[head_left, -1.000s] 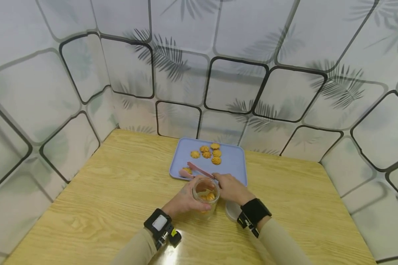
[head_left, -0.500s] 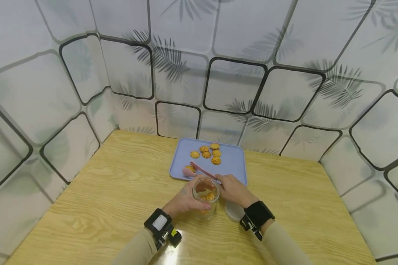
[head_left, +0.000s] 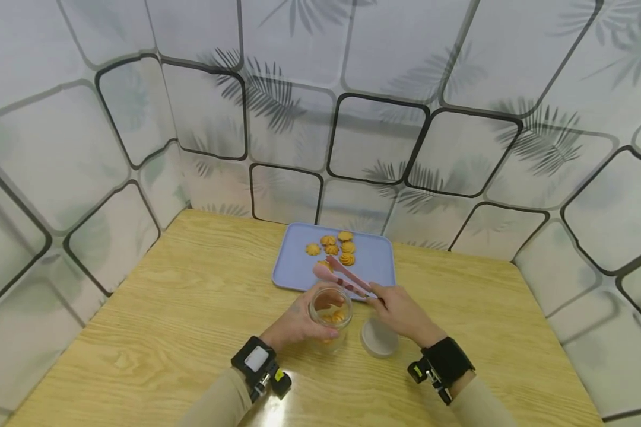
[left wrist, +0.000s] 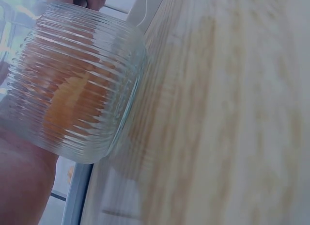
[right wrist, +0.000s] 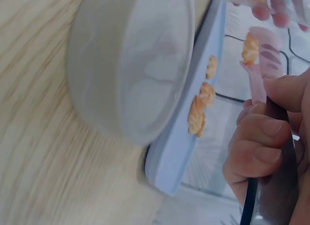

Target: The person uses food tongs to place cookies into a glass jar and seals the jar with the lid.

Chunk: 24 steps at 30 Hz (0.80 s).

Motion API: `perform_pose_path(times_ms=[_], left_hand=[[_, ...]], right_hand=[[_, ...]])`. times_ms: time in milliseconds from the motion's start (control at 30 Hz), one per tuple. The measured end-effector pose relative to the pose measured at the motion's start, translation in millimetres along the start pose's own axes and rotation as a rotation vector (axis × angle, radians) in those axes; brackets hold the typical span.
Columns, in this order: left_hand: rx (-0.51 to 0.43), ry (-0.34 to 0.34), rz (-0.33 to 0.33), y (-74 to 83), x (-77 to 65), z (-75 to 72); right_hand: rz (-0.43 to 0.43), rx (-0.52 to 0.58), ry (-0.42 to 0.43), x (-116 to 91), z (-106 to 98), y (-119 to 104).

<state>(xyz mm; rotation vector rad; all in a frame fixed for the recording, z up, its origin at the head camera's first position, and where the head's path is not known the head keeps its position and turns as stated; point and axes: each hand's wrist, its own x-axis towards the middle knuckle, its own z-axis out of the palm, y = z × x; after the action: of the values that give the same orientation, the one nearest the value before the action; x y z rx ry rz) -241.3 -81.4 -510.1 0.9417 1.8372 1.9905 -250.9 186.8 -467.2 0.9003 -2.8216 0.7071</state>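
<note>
My left hand (head_left: 299, 320) grips a ribbed glass jar (head_left: 330, 295) from its left side, the thumb across the front. Orange-brown cookies show through the wall of the jar (left wrist: 58, 65) in the left wrist view. With its fingers curled round the handle, my right hand (head_left: 403, 311) holds pink-tipped tongs (head_left: 351, 275). Between the tong tips sits a cookie (right wrist: 250, 49), which in the head view overlaps the near part of the tray, up and left of the jar mouth. A whitish round lid (head_left: 379, 339) lies on the table below the right hand.
Behind the jar is a blue-lilac tray (head_left: 287, 270) with several swirled cookies (head_left: 331, 249) grouped toward its far middle. All stands on a wood-grain table (head_left: 192, 296). A patterned cloth wall (head_left: 288, 190) rises along the table's back edge and both sides.
My right hand has moved right with the tongs, and the cookie in their tips has come right across the tray. The lid is more uncovered. My left hand and the jar have stayed put.
</note>
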Motion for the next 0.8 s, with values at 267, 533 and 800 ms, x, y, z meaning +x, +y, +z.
perform_pose_path(times_ms=[267, 533, 800], left_hand=[[-0.021, -0.009, 0.048, -4.7, 3.0, 1.6], [-0.025, 0.002, 0.022, -2.0, -0.4, -1.0], [-0.015, 0.011, -0.036, -3.1, -1.7, -2.0]], right_hand=[[0.083, 0.094, 0.023, -32, -30, -5], [-0.005, 0.160, 0.069, -63, -49, -27], [-0.082, 0.191, 0.068, -83, -48, -46]])
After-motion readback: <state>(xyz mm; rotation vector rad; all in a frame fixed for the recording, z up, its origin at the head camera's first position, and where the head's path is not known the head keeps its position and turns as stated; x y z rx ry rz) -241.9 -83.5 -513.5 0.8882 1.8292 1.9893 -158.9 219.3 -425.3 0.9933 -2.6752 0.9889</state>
